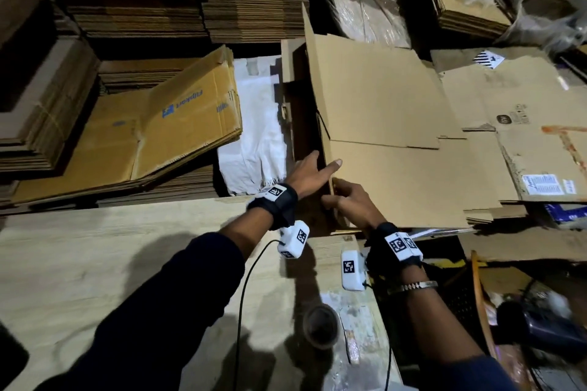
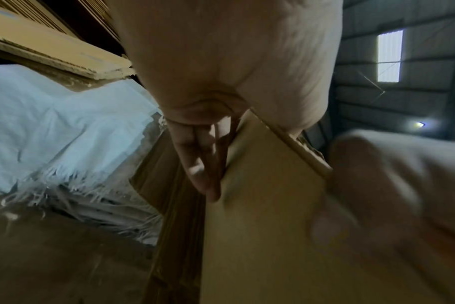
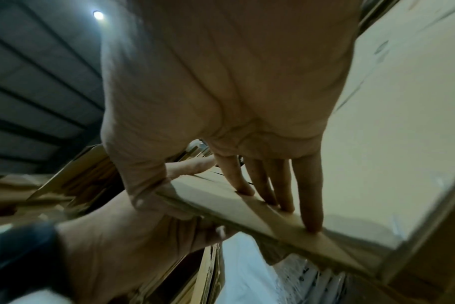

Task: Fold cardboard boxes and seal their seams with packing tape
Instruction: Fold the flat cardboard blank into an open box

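Observation:
A flattened brown cardboard box [image 1: 381,124] stands tilted beyond the far edge of the wooden table [image 1: 95,263], its left edge raised. My left hand [image 1: 309,173] pinches that edge, thumb on the top face and fingers underneath, as the left wrist view shows: hand [image 2: 221,82], box [image 2: 260,236]. My right hand [image 1: 346,200] grips the near left corner just below it. In the right wrist view the fingers [image 3: 309,195] lie on the box [image 3: 377,144] and the thumb is round the edge. A roll of packing tape [image 1: 320,330] lies on the table near me.
Stacks of flattened cartons [image 1: 127,9] fill the back and left, with a blue-printed carton [image 1: 178,124] on top. A white sack [image 1: 257,124] lies left of the box. More flat cartons [image 1: 508,136] are spread to the right. Dark clutter [image 1: 524,327] sits at lower right.

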A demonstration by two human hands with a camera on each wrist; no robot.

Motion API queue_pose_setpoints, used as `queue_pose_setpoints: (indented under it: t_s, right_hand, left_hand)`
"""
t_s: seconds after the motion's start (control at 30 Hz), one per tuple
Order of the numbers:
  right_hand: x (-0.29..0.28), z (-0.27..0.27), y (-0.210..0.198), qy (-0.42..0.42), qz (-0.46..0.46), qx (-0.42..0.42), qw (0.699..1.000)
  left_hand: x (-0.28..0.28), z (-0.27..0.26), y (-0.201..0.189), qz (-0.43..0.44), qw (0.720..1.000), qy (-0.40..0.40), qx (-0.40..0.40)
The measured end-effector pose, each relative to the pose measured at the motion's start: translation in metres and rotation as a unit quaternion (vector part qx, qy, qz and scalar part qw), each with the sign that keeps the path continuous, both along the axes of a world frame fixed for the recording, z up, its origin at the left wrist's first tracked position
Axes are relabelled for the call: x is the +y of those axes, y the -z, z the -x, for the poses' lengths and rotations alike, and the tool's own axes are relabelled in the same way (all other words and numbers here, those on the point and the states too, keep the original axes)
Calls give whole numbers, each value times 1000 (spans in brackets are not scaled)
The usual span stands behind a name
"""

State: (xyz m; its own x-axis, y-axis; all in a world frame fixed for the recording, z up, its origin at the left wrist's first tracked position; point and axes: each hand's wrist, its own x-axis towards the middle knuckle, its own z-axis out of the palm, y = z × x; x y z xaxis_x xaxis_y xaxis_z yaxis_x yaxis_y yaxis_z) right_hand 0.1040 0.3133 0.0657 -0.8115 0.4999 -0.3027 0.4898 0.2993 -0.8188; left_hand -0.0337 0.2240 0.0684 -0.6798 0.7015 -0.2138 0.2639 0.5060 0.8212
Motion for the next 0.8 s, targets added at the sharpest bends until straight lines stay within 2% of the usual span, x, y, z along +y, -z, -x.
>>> queue_pose_setpoints:
  t_s: [0.2, 0.4, 0.57, 0.7, 0.8]
  right_hand:
    - [-80, -21, 3, -79, 49, 28, 995]
    - [-189, -19, 17, -138, 122, 29, 983]
    - [-305, -14, 0, -235, 51, 21, 970]
    - [-377, 3, -8, -312, 70, 16, 947]
    - [-414, 24, -15, -360, -15, 23, 932]
  left_hand:
    - [-60, 27, -18, -11, 1000, -30, 2]
    - [-180, 35, -38, 29, 994, -54, 87]
    - [-306, 30, -50, 56, 981, -102, 154]
    - [-408, 5, -66, 83, 969, -98, 211]
    - [-477, -20, -65, 101, 961, -93, 242]
